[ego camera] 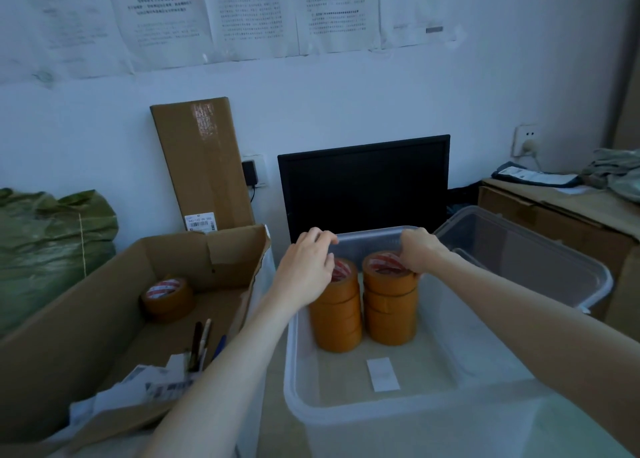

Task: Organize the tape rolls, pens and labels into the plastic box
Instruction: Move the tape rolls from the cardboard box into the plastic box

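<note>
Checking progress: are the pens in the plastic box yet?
No. The pens lie in the cardboard box; the plastic box holds only tape stacks and a label.

The light tabletop (273, 381) carries the clear plastic box (346, 412) directly beneath both hands. The open cardboard box (86, 319) stands left of the grip, and the dark monitor (363, 184) stands beyond it.

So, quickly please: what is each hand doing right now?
Left hand: fingers curled on top of the left tape stack; a grip cannot be told.
Right hand: grips the top roll of the right tape stack.
</note>
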A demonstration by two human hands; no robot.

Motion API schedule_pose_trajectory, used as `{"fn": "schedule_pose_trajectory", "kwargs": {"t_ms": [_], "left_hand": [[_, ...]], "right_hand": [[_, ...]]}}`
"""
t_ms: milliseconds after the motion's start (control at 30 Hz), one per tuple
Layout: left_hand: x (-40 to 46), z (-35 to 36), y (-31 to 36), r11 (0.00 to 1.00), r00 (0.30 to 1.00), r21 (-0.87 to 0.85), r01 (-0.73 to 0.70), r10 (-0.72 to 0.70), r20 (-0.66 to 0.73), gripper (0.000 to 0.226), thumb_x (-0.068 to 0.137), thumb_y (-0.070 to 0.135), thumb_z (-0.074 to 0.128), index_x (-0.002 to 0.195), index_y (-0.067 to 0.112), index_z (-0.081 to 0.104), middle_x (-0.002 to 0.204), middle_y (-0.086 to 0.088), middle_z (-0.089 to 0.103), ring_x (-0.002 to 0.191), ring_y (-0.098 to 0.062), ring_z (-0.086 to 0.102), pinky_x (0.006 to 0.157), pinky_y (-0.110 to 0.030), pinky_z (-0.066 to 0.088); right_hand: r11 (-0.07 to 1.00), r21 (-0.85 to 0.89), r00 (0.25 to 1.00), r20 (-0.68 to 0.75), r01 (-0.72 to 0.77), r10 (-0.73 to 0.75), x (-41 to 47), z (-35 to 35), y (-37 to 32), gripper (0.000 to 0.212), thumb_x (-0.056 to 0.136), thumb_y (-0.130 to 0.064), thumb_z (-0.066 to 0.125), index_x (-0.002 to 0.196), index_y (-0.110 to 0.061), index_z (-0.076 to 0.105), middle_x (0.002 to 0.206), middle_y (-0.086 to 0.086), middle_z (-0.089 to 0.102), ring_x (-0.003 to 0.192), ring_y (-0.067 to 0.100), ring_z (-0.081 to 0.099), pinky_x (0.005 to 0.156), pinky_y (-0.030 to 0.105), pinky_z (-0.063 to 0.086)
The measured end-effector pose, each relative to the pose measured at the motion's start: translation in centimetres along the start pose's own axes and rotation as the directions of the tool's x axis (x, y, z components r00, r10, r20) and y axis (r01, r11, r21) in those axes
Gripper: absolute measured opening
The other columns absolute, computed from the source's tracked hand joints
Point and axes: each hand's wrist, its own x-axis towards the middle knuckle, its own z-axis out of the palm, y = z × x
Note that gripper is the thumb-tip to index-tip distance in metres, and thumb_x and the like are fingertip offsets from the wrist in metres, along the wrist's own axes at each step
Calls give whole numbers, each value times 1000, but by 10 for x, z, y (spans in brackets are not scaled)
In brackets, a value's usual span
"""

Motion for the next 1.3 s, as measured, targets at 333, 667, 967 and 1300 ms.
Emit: {"fn": "schedule_pose_trajectory", "kwargs": {"t_ms": [333,667,967,1300], "left_hand": [[1,3,-4,997,998,-60,54,-55,-20,30,99,17,46,129,17,51,129,2,50,118,-9,50,94,-22,46],[7,-22,-20,969,977,-130,210,-212,-4,21,99,19,46,117,18,58,112,3,60,90,-5,56,72,-15,42],[-15,-103,-115,918,942,224,326,-334,-3,18,101,22,40,109,22,56,96,1,63,76,-11,58,62,-26,48],[-47,-127,-256,723,755,610,325,-587,293,44,99,30,44,143,23,39,146,-5,42,130,-25,44,104,-42,40]], "right_hand": [[999,20,998,51,46,-47,5,0,3,17,93,-12,53,106,-3,59,95,11,62,70,18,66,59,24,56],[887,319,934,-239,333,-265,-12,-11,-15,17,92,-10,58,107,-12,64,103,2,61,93,15,61,72,20,49],[711,399,813,-225,579,-536,-25,-35,-118,13,91,-10,60,99,-15,67,86,-9,62,80,1,60,69,14,48],[562,606,744,-77,563,-663,-18,-6,-217,10,90,-12,61,91,-21,65,87,-4,66,79,9,67,73,19,52]]}}
